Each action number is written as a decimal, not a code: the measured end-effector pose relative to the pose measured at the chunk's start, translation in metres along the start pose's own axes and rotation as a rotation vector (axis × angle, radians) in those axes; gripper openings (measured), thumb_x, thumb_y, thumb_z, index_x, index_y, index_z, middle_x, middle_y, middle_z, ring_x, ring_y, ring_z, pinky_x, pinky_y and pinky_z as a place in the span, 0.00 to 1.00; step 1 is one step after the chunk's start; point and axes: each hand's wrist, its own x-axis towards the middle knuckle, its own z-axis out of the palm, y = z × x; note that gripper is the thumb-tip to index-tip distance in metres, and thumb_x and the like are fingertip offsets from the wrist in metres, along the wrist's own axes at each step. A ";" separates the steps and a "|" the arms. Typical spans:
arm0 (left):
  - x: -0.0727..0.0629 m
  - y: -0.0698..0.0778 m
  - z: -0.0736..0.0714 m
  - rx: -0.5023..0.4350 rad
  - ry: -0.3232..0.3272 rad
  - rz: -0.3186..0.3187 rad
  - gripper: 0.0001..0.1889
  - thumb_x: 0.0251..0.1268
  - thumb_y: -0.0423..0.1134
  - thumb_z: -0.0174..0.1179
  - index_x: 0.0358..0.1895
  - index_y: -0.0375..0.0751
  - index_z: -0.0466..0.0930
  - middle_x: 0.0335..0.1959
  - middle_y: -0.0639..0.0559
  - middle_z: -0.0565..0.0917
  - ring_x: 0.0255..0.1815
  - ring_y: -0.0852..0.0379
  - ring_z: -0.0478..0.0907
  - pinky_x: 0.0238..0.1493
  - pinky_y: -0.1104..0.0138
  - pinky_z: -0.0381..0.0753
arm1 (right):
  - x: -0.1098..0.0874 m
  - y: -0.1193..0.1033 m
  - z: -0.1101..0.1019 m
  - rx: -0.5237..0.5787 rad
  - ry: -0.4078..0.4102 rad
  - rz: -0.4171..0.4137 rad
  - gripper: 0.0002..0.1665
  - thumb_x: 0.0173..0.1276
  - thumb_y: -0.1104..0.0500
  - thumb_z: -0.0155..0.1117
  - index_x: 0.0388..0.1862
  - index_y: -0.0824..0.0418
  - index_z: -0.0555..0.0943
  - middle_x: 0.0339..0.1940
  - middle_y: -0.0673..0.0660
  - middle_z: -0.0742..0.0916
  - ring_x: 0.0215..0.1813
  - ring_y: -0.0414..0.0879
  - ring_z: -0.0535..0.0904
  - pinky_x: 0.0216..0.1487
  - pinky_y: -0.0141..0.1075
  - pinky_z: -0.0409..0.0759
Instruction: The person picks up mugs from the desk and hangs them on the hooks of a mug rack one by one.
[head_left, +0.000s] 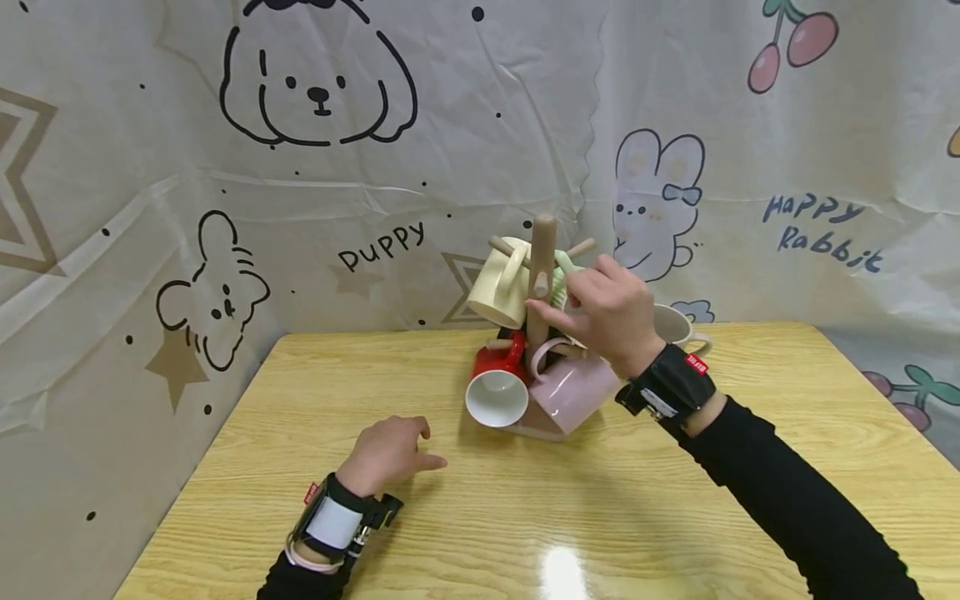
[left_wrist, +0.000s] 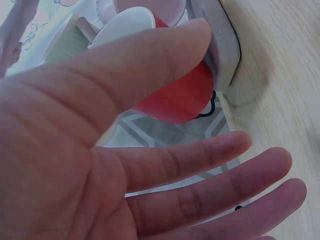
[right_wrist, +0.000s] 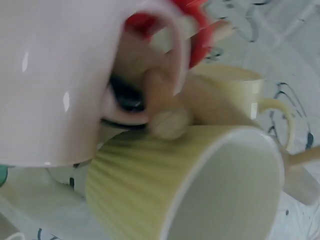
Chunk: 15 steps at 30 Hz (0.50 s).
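A wooden mug rack (head_left: pixel 544 233) stands on the table with mugs on its pegs. My right hand (head_left: pixel 611 312) is at its upper right, beside a ribbed pale green mug (right_wrist: pixel 145 175). Its thumb points straight left; the other fingertips are partly hidden, and no fingers show in the right wrist view. Upper left hangs a cream-yellow mug (head_left: pixel 495 287). Lower down are a red mug (head_left: pixel 491 362) with a white inside and a pink mug (head_left: pixel 573 392). My left hand (head_left: pixel 386 454) hovers left of the rack, fingers spread, touching no mug.
A beige mug (head_left: pixel 671 323) stands at the back right, partly behind my right hand. The wooden table (head_left: pixel 337 375) ends at a patterned cloth (head_left: pixel 465 167) behind it. My right forearm (head_left: pixel 787 492) crosses the table's right side.
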 end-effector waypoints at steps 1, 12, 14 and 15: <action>0.000 0.000 0.000 0.003 0.000 0.000 0.23 0.47 0.54 0.67 0.41 0.40 0.79 0.28 0.50 0.83 0.23 0.59 0.73 0.21 0.67 0.69 | 0.000 0.002 -0.003 0.006 0.013 0.003 0.35 0.61 0.36 0.56 0.06 0.58 0.63 0.07 0.51 0.66 0.15 0.46 0.61 0.12 0.35 0.55; 0.000 -0.001 0.001 -0.001 -0.009 -0.008 0.23 0.47 0.54 0.67 0.41 0.40 0.80 0.28 0.50 0.83 0.23 0.59 0.72 0.21 0.67 0.68 | -0.012 0.065 -0.032 0.206 -0.134 0.232 0.25 0.65 0.47 0.55 0.16 0.65 0.75 0.15 0.58 0.78 0.24 0.50 0.70 0.26 0.35 0.63; 0.000 -0.001 0.001 -0.002 -0.008 -0.005 0.23 0.47 0.54 0.67 0.41 0.40 0.80 0.27 0.50 0.83 0.22 0.59 0.72 0.21 0.67 0.68 | -0.025 0.086 -0.036 0.292 -0.254 0.392 0.17 0.65 0.54 0.56 0.28 0.67 0.80 0.27 0.62 0.83 0.34 0.52 0.75 0.37 0.36 0.68; 0.000 0.000 0.001 -0.004 -0.009 -0.005 0.23 0.47 0.54 0.67 0.41 0.39 0.80 0.27 0.51 0.82 0.22 0.59 0.72 0.20 0.67 0.68 | -0.033 0.097 -0.037 0.335 -0.320 0.484 0.13 0.66 0.57 0.54 0.35 0.68 0.80 0.35 0.63 0.84 0.41 0.54 0.76 0.44 0.38 0.70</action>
